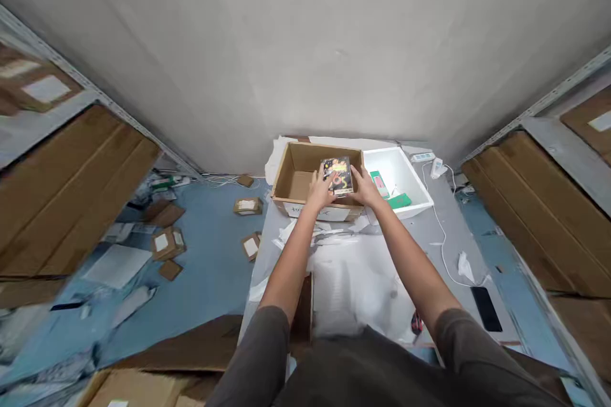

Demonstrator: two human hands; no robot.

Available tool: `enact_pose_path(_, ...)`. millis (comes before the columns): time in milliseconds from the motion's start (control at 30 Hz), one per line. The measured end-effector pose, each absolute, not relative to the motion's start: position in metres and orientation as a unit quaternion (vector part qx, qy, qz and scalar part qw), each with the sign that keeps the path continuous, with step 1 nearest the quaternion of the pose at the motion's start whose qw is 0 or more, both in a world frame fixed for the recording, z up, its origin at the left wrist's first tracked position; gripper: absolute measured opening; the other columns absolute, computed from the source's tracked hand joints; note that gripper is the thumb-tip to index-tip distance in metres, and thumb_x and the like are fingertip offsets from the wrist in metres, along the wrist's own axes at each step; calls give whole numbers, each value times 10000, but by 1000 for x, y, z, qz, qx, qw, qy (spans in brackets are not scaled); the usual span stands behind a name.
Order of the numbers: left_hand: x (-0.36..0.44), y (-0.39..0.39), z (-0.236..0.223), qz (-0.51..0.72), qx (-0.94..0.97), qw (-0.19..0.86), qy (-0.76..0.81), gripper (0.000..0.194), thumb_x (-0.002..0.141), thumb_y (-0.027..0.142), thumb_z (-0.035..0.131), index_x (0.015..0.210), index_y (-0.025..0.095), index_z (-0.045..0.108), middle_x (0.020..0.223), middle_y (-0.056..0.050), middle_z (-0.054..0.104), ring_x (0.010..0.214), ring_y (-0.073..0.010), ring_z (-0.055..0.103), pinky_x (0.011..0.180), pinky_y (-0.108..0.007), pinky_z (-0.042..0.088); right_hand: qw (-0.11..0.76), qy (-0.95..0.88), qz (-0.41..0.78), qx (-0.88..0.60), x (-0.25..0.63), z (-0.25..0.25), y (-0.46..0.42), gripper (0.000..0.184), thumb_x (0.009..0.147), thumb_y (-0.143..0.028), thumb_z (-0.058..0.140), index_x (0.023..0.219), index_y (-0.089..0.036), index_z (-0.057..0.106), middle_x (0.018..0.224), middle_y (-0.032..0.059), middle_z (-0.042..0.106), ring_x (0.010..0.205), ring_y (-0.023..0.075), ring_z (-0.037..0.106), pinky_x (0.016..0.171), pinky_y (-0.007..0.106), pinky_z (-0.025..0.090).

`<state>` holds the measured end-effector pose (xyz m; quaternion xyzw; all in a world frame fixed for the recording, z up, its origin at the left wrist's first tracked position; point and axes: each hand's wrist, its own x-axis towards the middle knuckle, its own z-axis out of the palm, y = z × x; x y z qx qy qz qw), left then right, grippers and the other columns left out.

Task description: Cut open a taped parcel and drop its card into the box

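Both my hands hold a small flat dark box with colourful print point(338, 173) over the open cardboard box point(282, 173). My left hand point(319, 191) grips its left edge, and my right hand point(365, 189) closes on the right edge. Behind the printed box, part of the carton's inside is hidden. A strip of white paper with handwriting point(319, 213) runs along the carton's front. Directly to the right stands a white bin point(420, 184) with a green-and-pink pack point(380, 184) and a green pack point(400, 201) inside.
Bubble wrap or film point(338, 286) covers part of the table. A phone point(485, 309), a white cable point(445, 245) and a plug adapter point(437, 168) lie on the right. Small parcels point(168, 241) litter the floor at left. Shelves with large cartons point(71, 203) flank both sides.
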<state>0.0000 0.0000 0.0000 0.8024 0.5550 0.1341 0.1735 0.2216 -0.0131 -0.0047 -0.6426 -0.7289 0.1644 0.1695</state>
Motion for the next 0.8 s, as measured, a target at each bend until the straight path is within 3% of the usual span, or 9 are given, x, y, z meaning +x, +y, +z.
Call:
enact_pose_path(233,7,-30,-12,174,794,158,561,886,867,343,863,1664,305,478,1842,-113,143,1677,-449,151,1296,-587,351,168,-736,127,-643,258,-18,-56,1056,853,-358,861,1743,-248,304,1776,216,250,1634,433,284,1301,618,313)
enact_pose_path(467,45,-142,-15,143,798,133,570,860,872,348,851,1655,294,497,1840,-94,166,1684,-453,117,1308,-597,337,178,-735,120,-643,299,-26,-171,944,906,-372,802,1725,-259,347,1768,195,279,1610,433,318,1253,617,377)
enact_pose_path(800,80,-344,-122,-56,737,231,633,823,942,391,775,1683,273,437,1835,-133,168,1677,-467,140,1251,-600,412,97,-683,216,-691,356,-120,-372,855,943,-365,762,1705,-270,385,1763,181,306,1583,387,340,1228,533,391)
